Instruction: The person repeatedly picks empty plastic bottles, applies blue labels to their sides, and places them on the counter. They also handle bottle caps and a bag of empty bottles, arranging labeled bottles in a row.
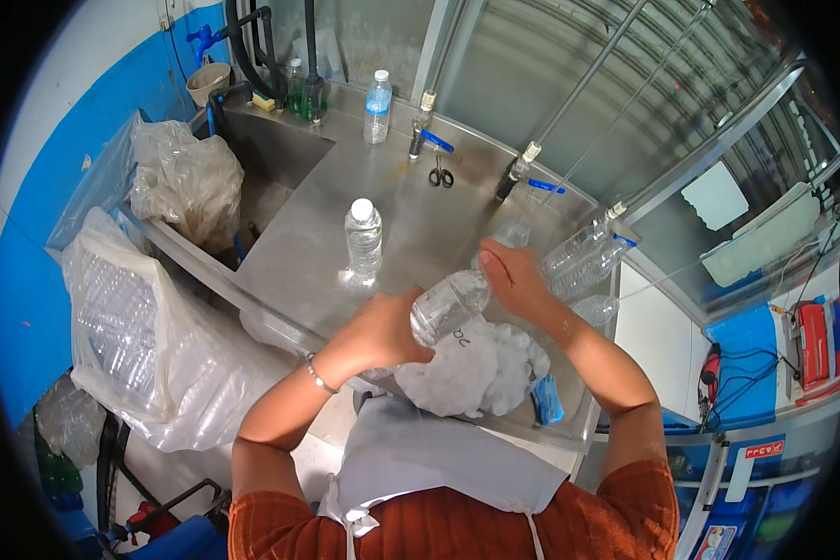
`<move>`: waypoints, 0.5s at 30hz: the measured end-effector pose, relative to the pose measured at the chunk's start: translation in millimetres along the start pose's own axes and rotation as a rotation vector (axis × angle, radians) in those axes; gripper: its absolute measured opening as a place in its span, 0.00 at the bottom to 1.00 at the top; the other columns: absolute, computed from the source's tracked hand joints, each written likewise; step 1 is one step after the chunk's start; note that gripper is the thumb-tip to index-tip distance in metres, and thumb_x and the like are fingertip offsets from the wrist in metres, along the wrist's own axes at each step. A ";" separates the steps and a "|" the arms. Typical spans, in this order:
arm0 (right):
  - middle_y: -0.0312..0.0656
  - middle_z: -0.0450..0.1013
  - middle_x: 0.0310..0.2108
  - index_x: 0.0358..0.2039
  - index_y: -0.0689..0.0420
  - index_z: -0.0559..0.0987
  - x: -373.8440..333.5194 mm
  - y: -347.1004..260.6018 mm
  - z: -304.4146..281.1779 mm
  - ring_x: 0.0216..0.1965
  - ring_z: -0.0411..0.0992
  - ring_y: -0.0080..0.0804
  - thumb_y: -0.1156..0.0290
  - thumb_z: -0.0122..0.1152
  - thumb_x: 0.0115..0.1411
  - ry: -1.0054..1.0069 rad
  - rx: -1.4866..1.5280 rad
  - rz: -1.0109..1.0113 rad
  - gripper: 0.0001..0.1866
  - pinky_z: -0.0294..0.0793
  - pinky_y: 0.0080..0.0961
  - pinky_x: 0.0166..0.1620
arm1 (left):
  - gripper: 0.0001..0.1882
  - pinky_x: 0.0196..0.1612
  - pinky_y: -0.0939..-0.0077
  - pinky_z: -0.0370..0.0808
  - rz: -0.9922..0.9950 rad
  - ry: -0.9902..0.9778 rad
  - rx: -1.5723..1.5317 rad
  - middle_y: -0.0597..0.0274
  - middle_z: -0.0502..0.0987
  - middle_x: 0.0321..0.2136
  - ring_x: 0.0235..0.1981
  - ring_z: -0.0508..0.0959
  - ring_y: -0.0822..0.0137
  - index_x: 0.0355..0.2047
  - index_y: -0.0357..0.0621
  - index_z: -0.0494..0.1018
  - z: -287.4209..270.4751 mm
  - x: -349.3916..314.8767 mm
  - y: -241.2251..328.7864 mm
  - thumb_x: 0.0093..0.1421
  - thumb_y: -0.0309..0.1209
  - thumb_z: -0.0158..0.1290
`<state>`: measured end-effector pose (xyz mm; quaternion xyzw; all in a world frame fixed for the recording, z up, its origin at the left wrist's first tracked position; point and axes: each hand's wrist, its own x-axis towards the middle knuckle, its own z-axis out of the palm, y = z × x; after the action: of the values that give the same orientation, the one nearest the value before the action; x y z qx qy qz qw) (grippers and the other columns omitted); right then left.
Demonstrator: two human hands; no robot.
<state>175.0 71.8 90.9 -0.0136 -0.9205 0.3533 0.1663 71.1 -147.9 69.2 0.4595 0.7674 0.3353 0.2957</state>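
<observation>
A clear plastic bottle (451,304) lies tilted between my hands above the steel counter (294,219). Wrapped around its base end is my left hand (388,327). My right hand (511,273) closes over the neck end, so whether a cap sits there is hidden. Just below the bottle is a white plastic bag (457,373) with pale contents I cannot make out, beside a small blue packet (548,401). A filled, white-capped bottle (363,245) stands upright beyond my left hand. Several clear bottles (574,257) cluster past my right wrist.
A labelled bottle (377,107) and black scissors (441,177) are at the back, near blue-handled valves (437,141). On the left, a crumpled plastic bag (191,182) overhangs the sink (289,140). A large bag of bottles (126,327) stands against the counter's left front.
</observation>
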 end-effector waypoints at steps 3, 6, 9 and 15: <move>0.47 0.64 0.16 0.31 0.60 0.71 6.5 20.2 13.5 0.19 0.65 0.45 0.61 0.47 0.69 0.001 -0.123 0.099 0.16 0.66 0.34 0.27 | 0.38 0.43 0.59 0.77 -0.113 0.081 0.121 0.45 0.80 0.33 0.39 0.81 0.45 0.51 0.36 0.68 17.6 9.1 -0.9 0.39 0.33 0.69; 0.42 0.67 0.21 0.40 0.58 0.74 -5.5 31.9 6.2 0.23 0.66 0.34 0.60 0.49 0.69 0.044 0.122 0.307 0.13 0.67 0.30 0.30 | 0.39 0.46 0.59 0.76 0.065 0.308 0.028 0.44 0.79 0.39 0.43 0.79 0.44 0.53 0.38 0.66 40.2 38.3 -29.4 0.41 0.34 0.71; 0.34 0.68 0.27 0.52 0.53 0.73 -38.6 37.3 -2.3 0.28 0.66 0.23 0.56 0.52 0.69 0.163 0.371 0.338 0.18 0.68 0.23 0.33 | 0.41 0.49 0.58 0.74 0.220 0.528 -0.005 0.44 0.77 0.44 0.47 0.77 0.43 0.54 0.38 0.65 62.9 80.8 -68.4 0.41 0.35 0.72; 0.40 0.71 0.34 0.59 0.51 0.70 -46.7 46.2 31.1 0.35 0.72 0.32 0.55 0.61 0.63 0.362 -0.139 0.106 0.27 0.72 0.27 0.40 | 0.41 0.54 0.56 0.71 0.151 0.524 -0.273 0.45 0.74 0.47 0.53 0.71 0.44 0.54 0.38 0.66 91.4 138.9 -98.1 0.40 0.30 0.72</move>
<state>205.0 79.8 25.3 -0.1366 -0.8959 0.2888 0.3088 35.1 -34.9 -83.0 0.3691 0.7289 0.5637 0.1210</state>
